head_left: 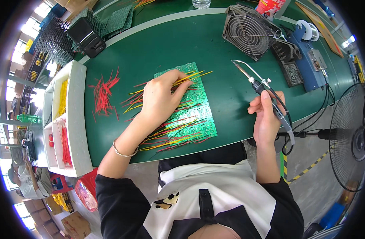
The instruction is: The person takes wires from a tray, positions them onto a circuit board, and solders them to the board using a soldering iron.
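PCB [208,113] is lying on the worktop [232,103], partly under L grip [158,95], which is pinching yellow wires [202,74], narrow. Nearer the body, red/yellow wires [182,138] are crossing lower rows, prob. done; joints can't be confirmed. Left of it, loose red wires [105,93] are sitting, apparently unused. R grip [267,119] is holding a soldering iron [285,121], tip hanging clear of PCB.

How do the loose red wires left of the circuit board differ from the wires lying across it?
The loose red wires are all red; the wires across the board mix red and yellow. The loose red wires lie in a jumbled heap, while those across the board run roughly side by side. The left hand is over the board wires, not the loose ones. Both are thin.
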